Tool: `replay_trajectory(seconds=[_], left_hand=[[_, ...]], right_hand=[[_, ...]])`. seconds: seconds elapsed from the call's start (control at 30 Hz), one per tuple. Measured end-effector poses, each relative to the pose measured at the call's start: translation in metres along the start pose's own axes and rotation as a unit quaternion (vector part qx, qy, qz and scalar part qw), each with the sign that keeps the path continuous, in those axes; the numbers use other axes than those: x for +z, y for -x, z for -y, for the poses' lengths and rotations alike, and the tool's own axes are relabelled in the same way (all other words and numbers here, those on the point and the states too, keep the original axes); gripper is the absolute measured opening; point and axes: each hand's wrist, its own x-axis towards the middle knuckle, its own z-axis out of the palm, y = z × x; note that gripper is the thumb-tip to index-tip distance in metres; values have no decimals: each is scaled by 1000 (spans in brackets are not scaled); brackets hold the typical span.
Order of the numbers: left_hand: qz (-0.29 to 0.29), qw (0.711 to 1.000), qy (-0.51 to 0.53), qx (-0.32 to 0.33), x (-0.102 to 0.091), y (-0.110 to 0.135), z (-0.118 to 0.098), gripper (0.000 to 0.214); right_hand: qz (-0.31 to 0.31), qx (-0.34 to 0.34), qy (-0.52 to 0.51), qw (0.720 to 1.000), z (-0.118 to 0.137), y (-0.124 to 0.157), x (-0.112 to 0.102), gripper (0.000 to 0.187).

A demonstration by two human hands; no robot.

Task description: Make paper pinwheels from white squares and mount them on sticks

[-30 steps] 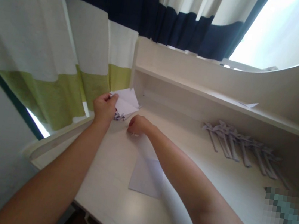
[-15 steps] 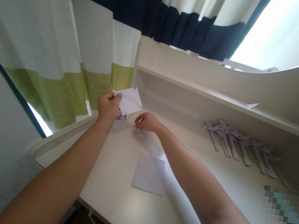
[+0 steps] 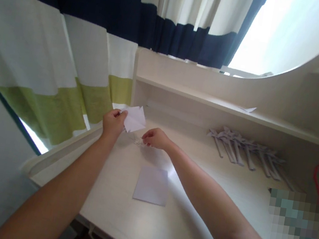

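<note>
My left hand [image 3: 114,122] pinches a creased sheet of white paper [image 3: 134,119] by its left side, above the far left part of the desk. The paper has notched corners. My right hand [image 3: 155,138] is just to the right of it, low over the desk, with fingers curled and pressed together. At its fingertips lie small whitish scraps [image 3: 137,140], blurred and hard to make out. What the right fingers hold, if anything, is too small to name. Nearer to me, a flat square of pale paper [image 3: 152,185] lies on the desk.
A row of several folded paper pinwheel-like pieces with rolled sticks [image 3: 241,146] lies at the back right. A paper piece [image 3: 248,109] rests on the shelf [image 3: 188,93]. Striped curtains [image 3: 96,61] hang at the left. A blurred-out patch [image 3: 297,222] covers something at right.
The view has shifted, so the desk things sit further left. My right fingers have drawn closer together by the scraps. My left hand still holds the creased paper.
</note>
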Motion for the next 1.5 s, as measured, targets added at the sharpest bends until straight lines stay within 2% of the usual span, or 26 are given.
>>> replay_trajectory(seconds=[0.23,0.43,0.6,0.7,0.8,0.93,1.1,1.17,1.2,1.27,1.3,1.37,1.5], left_hand=[[8,1000,-21,12,5,9,-3,22],[19,999,-39,12,6,13,1,21],[45,998,-48,4,7,20,-3,20],[78,996,-52,-4,10,28,-7,21],[134,990,-51,-9,15,41,-18,23],[240,970,-38,-13,30,67,-52,27],[395,919,-3,-4,55,101,-123,36],[463,886,14,8,66,113,-154,36],[493,869,22,21,72,120,-169,36],[545,836,22,61,81,134,-195,36],[563,822,19,78,86,140,-206,36],[588,801,11,108,93,153,-222,36],[619,778,15,105,107,171,-231,34]], right_hand=[[-36,9,-13,999,3,2,3,37],[-43,-19,-9,999,11,8,4,36],[-62,-34,-18,997,1,40,-2,29],[-101,-39,-45,993,-13,66,-9,9],[-145,-44,-94,984,-29,92,-23,15],[-219,-71,-167,959,-43,132,-58,17],[-345,-132,-224,902,-34,200,-113,10],[-390,-167,-231,876,-26,231,-129,9],[-407,-208,-234,858,-22,246,-134,7],[-431,-279,-226,828,-16,274,-139,4],[-434,-297,-222,821,-14,286,-140,5],[-428,-310,-208,823,-12,305,-140,7],[-400,-280,-139,862,-15,322,-142,7]])
